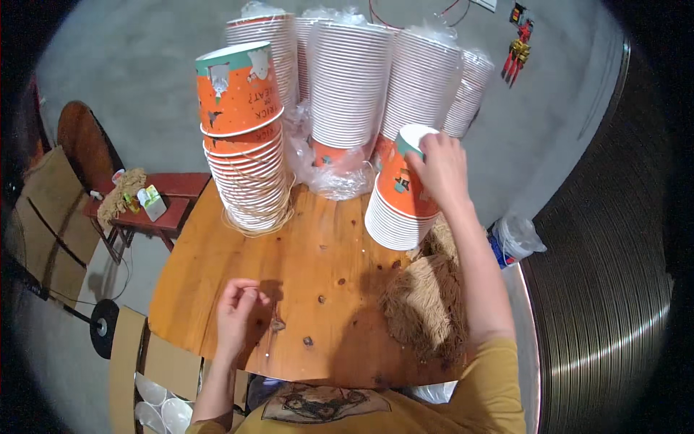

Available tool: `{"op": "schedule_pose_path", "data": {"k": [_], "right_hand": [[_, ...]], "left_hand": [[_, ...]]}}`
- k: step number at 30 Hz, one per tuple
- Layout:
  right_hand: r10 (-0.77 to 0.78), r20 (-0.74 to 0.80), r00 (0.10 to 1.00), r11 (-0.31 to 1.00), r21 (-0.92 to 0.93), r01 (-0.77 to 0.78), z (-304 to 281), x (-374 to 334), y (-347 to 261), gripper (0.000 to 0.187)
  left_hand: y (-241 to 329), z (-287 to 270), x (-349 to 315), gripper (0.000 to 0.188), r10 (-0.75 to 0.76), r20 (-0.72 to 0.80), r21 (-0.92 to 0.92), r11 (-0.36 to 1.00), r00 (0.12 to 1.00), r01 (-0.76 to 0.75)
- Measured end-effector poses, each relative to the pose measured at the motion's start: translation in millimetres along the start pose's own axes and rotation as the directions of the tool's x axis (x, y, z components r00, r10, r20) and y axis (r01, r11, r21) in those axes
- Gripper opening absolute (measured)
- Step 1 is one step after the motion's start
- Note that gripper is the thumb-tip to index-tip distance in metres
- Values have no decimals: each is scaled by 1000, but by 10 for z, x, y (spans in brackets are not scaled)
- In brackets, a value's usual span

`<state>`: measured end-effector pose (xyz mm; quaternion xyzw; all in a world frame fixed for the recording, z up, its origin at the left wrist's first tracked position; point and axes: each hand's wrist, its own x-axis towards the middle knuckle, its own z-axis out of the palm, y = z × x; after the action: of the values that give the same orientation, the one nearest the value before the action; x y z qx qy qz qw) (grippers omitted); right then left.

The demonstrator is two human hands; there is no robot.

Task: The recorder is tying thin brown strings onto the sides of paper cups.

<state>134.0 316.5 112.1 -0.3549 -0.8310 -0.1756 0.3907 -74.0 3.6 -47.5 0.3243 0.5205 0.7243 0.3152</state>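
Observation:
My right hand [442, 170] grips the base end of an orange paper bucket [396, 177] with a green band, the top one of an upside-down nested stack [397, 223] at the table's right. Low over the front left of the table, my left hand [237, 311] has its fingers curled and pinched; whatever they hold, if anything, is too small to make out. Across at the back left stands another upside-down stack of orange buckets [242, 87], with tan strings [253, 228] looped round its lower white rims. A heap of tan string [426, 300] lies under my right forearm.
Tall plastic-wrapped stacks of white-rimmed buckets [350, 87] line the table's back edge. Crumpled clear plastic [340, 181] lies before them. A red bench [177, 186] stands left of the wooden table [303, 267]. A ribbed dark shutter [607, 289] and a lined bin [517, 239] are at the right.

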Motion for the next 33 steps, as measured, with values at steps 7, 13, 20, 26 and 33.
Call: {"op": "schedule_pose_path", "data": {"k": [7,13,20,26,33], "right_hand": [[-10,-24,1000,943,333,17,-8,-23,145,21],[83,-122,989,892,451,-19,-77,243,340,19],[-58,-407,912,876,418,242,-711,499,154,14],[105,-455,884,550,767,330,-1020,-143,-538,18],[-69,238,969,587,795,-154,-405,-1095,-382,18]], "left_hand": [[-164,340,-18,15,-90,191,111,991,978,69],[-150,537,7,14,-199,272,235,963,942,135],[-211,652,195,18,-69,300,326,945,951,-34],[324,960,424,59,374,332,164,881,866,-443],[380,911,-51,42,391,114,161,900,913,-405]]}}
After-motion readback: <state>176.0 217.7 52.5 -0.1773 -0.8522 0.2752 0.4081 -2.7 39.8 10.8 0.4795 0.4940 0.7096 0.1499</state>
